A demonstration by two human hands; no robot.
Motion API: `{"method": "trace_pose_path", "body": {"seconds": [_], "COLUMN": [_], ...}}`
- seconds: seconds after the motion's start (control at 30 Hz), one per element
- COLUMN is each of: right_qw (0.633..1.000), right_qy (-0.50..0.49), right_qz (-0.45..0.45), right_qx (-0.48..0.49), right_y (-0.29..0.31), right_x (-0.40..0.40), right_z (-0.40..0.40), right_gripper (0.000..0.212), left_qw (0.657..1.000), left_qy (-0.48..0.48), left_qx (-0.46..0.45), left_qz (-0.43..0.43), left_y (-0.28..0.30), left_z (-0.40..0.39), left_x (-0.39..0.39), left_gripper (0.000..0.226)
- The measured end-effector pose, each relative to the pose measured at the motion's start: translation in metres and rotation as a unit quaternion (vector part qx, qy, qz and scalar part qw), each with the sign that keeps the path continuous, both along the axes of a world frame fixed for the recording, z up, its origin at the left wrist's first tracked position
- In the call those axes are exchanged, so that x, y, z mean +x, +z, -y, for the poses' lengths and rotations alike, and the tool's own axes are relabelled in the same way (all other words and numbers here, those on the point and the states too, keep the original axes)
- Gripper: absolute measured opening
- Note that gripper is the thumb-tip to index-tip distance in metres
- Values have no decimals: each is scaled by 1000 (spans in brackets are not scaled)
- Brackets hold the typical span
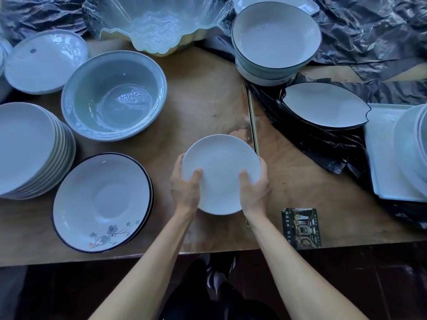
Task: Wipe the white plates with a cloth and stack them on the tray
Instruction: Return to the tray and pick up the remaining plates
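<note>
A plain white plate [220, 162] is held over the middle of the wooden table [203, 98]. My left hand [186, 188] grips its left rim, thumb on the face. My right hand [254, 187] grips its right rim the same way. A tall stack of white plates [27, 146] stands at the left edge. At the far right a white tray [383, 144] carries a stack of white plates [411, 144], partly cut off by the frame. No cloth is in view.
A black-rimmed flowered plate [101, 202] lies front left, and a large grey bowl [113, 95] sits behind it. Black-rimmed bowls [276, 40] and a leaf-shaped dish [323, 107] sit to the right on black plastic. Chopsticks [253, 125] and a card [301, 227] lie near the plate.
</note>
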State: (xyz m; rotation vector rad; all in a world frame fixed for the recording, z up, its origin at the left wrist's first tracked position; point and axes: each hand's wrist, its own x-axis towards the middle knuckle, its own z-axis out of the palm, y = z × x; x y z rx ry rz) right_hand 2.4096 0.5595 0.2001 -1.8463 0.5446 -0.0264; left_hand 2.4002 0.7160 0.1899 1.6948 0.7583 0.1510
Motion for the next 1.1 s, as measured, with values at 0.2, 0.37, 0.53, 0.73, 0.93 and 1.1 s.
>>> {"method": "trace_pose_path", "body": {"seconds": [0.2,0.37,0.53,0.73,0.93,1.1], "right_qw": [1000,999,997,975,930,908], "right_qy": [3,15,70,170,206,182], "right_qz": [-6,-12,-26,-36,-68,-133], "right_qx": [7,27,-9,-141,-298,-352], "right_y": [-1,1,13,33,51,61], "right_x": [1,0,8,22,21,-13], "right_z": [2,7,19,44,86,135], "right_gripper": [45,45,41,33,39,37], "left_qw": [1000,996,967,833,714,623], "left_qy": [-25,-75,-188,-379,-539,-613], "left_qx": [-4,37,169,401,441,467], "left_qz": [-9,-14,-14,49,74,133], "left_y": [3,8,27,54,73,80], "left_z": [-2,-9,-19,-9,39,98], "left_x": [0,1,15,45,74,85], "left_gripper": [50,53,67,42,39,27]}}
